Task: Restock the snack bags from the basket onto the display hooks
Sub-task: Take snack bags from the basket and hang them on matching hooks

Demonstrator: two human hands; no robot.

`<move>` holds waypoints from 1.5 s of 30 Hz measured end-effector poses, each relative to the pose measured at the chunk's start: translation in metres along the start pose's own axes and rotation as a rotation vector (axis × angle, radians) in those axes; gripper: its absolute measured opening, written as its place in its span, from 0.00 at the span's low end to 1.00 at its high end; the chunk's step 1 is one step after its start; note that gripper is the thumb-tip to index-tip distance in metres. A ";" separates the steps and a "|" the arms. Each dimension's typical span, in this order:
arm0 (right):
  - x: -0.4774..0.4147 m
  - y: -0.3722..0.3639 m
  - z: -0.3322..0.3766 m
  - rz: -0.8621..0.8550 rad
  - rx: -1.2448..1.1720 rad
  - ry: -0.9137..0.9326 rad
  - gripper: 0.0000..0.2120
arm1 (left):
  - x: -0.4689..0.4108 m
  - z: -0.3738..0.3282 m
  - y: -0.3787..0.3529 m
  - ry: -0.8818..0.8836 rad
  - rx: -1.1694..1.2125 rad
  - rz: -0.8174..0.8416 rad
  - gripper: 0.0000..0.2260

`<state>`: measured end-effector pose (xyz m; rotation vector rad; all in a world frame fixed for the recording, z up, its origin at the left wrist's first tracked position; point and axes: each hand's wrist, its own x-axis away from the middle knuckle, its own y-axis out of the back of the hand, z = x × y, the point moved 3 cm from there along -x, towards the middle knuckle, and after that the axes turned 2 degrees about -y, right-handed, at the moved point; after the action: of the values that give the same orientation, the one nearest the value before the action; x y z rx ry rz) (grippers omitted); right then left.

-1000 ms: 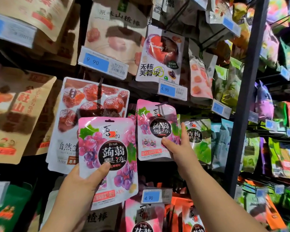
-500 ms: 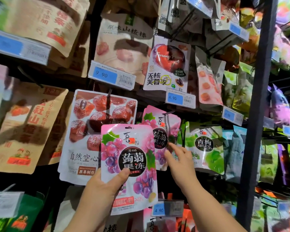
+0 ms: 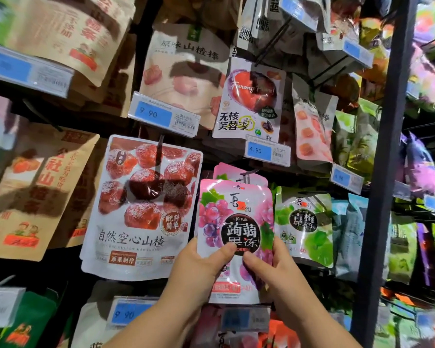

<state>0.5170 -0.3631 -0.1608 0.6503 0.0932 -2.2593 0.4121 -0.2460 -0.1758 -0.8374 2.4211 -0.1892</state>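
Note:
A pink grape-jelly snack bag (image 3: 234, 219) is held upright in front of the display. My left hand (image 3: 199, 267) grips its lower left part, thumb across the front. My right hand (image 3: 274, 270) pinches its lower right part, thumb on the front. Directly behind it hangs another pink bag of the same kind (image 3: 239, 173) on a black display hook (image 3: 249, 172); only its top shows. The held bag's top edge sits just below that hook. The basket is out of view.
A white hawthorn bag (image 3: 141, 209) hangs to the left and a green plum-jelly bag (image 3: 304, 227) to the right. Blue price tags (image 3: 266, 151) jut out above and below. A dark vertical post (image 3: 387, 172) stands at the right.
My left hand carried the pink bag right, in front of the hanging pink bag. My right hand left the hanging bag and took hold of the held bag's lower right part.

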 end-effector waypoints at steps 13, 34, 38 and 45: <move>-0.021 0.022 0.020 -0.184 -0.174 0.135 0.22 | -0.037 -0.024 -0.039 -0.056 -0.098 0.058 0.10; -0.047 0.020 0.006 -0.197 0.049 0.219 0.33 | -0.057 -0.017 -0.026 -0.340 -0.382 -0.132 0.37; -0.053 0.012 -0.003 -0.193 0.203 0.231 0.29 | -0.064 -0.008 -0.022 -0.421 -0.557 -0.108 0.37; -0.066 0.012 -0.012 -0.178 0.391 0.158 0.31 | -0.082 0.005 -0.019 -0.332 -0.684 -0.073 0.31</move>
<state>0.5679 -0.3248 -0.1380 1.0635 -0.2286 -2.4153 0.4773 -0.2115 -0.1358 -1.1350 2.1365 0.7344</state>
